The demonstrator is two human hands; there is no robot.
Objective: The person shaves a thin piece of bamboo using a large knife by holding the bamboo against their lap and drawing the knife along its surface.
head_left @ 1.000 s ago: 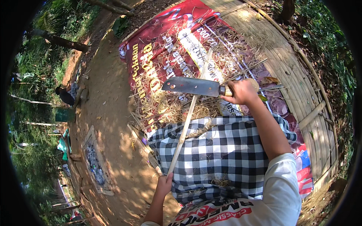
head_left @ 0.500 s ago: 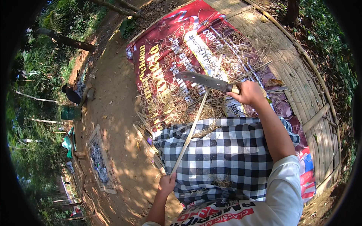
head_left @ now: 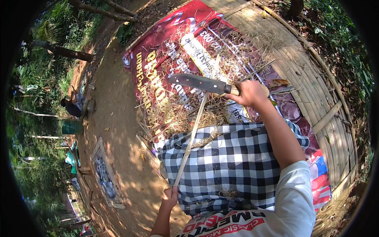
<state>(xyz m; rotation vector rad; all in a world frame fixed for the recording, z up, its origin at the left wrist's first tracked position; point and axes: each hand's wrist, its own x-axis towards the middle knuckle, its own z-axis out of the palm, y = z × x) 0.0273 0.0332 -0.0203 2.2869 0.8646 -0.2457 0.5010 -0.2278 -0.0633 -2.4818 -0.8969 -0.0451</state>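
My right hand (head_left: pixel 250 94) is closed round the wooden handle of a large machete-like knife (head_left: pixel 199 83), its dark blade pointing left. The blade lies across a long, pale strip of split bamboo or wood (head_left: pixel 196 126). Down at the lower left, my left hand (head_left: pixel 170 196) grips the near end of that strip, which slants up and away over my lap. A black-and-white checked cloth (head_left: pixel 233 160) covers my legs, with some shavings on it. Curly shavings (head_left: pixel 162 106) are strewn over a red printed banner (head_left: pixel 136 65) in front of me.
The banner lies on a bamboo-slat platform (head_left: pixel 304 75). To the left is bare dirt ground (head_left: pixel 114 106) with a framed ash pit (head_left: pixel 103 173). Another person (head_left: pixel 74 106) sits far left beside a green container (head_left: pixel 72 126). A tree trunk (head_left: pixel 67 51) leans at upper left.
The knife and my right hand have shifted slightly left in the picture, as has the whole scene. My left hand keeps its hold on the strip's near end.
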